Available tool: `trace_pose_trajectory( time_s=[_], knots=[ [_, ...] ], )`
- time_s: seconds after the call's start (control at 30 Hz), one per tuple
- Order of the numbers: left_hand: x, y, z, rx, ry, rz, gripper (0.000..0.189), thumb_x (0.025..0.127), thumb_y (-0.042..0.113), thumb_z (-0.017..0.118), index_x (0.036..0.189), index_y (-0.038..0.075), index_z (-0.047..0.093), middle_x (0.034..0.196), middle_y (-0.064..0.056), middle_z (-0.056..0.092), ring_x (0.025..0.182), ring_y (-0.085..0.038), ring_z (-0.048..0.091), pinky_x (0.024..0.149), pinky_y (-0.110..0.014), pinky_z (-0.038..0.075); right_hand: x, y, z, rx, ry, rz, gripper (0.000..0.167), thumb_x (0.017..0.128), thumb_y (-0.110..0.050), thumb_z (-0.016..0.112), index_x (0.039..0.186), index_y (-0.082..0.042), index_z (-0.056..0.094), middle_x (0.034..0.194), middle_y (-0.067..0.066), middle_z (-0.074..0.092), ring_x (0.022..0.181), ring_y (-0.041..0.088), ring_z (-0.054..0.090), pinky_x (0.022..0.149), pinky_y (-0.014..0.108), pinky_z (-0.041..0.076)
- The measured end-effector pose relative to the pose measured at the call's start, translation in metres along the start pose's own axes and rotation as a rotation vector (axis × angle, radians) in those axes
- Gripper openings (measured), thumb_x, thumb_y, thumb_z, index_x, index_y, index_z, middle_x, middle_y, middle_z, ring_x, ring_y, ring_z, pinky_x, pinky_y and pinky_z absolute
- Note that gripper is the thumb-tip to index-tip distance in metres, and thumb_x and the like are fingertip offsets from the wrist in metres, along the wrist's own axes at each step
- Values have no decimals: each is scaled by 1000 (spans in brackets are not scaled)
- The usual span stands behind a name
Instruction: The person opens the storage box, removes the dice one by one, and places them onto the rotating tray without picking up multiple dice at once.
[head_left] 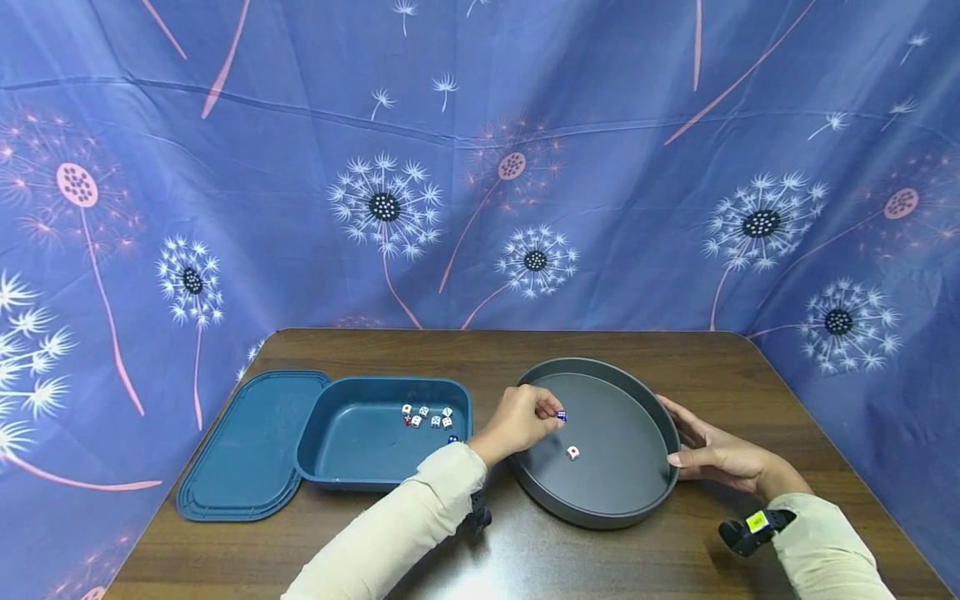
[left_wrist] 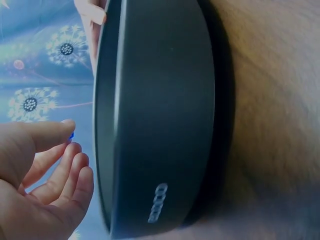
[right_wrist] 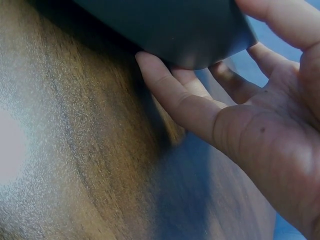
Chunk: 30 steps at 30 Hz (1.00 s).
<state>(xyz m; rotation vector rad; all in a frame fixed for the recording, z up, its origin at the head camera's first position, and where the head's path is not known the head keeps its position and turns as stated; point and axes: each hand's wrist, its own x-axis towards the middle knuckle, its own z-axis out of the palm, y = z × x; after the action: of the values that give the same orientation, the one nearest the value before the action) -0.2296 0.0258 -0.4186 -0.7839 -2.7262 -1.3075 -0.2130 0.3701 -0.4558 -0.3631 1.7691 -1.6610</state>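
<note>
Between thumb and fingertips, my left hand (head_left: pixel 527 419) pinches a small blue die (head_left: pixel 561 415) over the round dark grey pan (head_left: pixel 600 500). In the left wrist view a sliver of the blue die (left_wrist: pixel 71 135) shows at the fingertips, beside the pan wall (left_wrist: pixel 160 100). One white die with a red dot (head_left: pixel 573 452) lies on the pan floor. At the pan's right side, my right hand (head_left: pixel 720 454) holds the wall, thumb at the rim and fingers on the outside. The right wrist view shows those fingers (right_wrist: pixel 170 92) along the pan's lower outer edge.
Left of the pan stands a blue rectangular container (head_left: pixel 352 454), with several white, red and blue dice (head_left: pixel 424 412) near its right end. Its flat blue lid (head_left: pixel 240 450) lies further left. A patterned blue cloth (head_left: pixel 465 208) hangs behind the wooden table (head_left: pixel 540 558).
</note>
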Motion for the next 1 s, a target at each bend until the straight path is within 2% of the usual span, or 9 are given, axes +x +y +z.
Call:
trace_pose_trajectory(
  time_s=[0.1, 0.4, 0.6, 1.0],
  knots=[
    [1, 1, 8, 13, -2, 6, 7, 79, 8, 77, 85, 7, 73, 72, 5, 66, 62, 4, 54, 59, -11, 44, 0, 1, 0, 7, -7, -4, 96, 92, -1, 56, 151, -22, -17, 152, 18, -29, 129, 23, 37, 96, 55, 43],
    [3, -3, 26, -12, -12, -32, 5, 80, 6, 76, 83, 6, 72, 70, 5, 65, 61, 4, 51, 59, -11, 43, 0, 1, 0, 0, -1, -6, 96, 92, 0, 56, 151, -22, -16, 152, 18, -29, 129, 24, 36, 95, 54, 43],
    [4, -7, 30, 18, -8, -49, 5, 79, 7, 77, 82, 7, 72, 69, 6, 64, 61, 4, 50, 59, -11, 43, 0, 1, 0, -9, 6, -2, 95, 92, 0, 55, 152, -22, -15, 153, 18, -28, 131, 27, 33, 96, 54, 43],
    [6, -9, 34, 75, -57, -56, 8, 77, 6, 79, 79, 7, 72, 68, 5, 65, 61, 3, 52, 58, -10, 42, 0, 0, 0, -13, 6, -2, 95, 92, 0, 55, 152, -23, -15, 153, 19, -28, 130, 25, 35, 95, 55, 43]
  ],
)
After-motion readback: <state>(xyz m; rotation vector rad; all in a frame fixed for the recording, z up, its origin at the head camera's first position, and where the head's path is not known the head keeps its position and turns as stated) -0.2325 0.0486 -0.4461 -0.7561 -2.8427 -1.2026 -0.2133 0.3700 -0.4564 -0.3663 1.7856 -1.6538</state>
